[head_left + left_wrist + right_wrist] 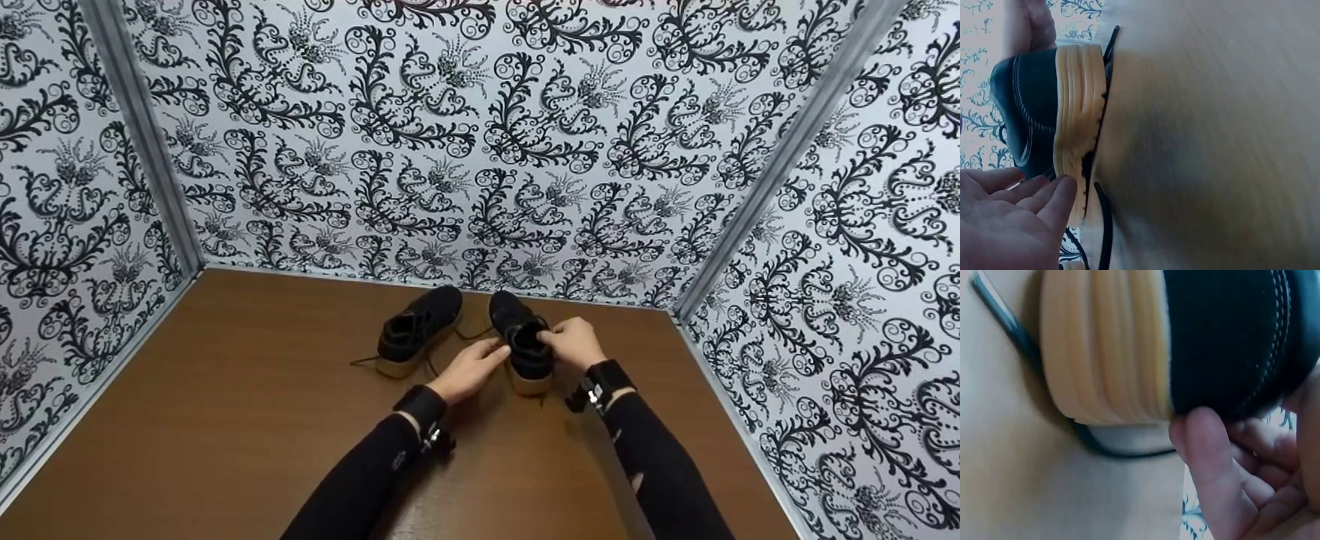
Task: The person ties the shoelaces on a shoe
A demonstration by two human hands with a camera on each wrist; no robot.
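Right grip (576, 345): I'm pinching the right shoe (531, 367).
Left grip (469, 371): I'm lying wide beside it.
Pinch: I'm guessing softly works best.

No lettering, label, brand, number or sign can be read in any of the three views. In the head view, a small pale mark (399, 460) is seen on the left sleeve (352, 480), but it is too small to be made out. Pale patches (637, 481) are seen on the right sleeve (667, 469); whether they are printed cannot be told.
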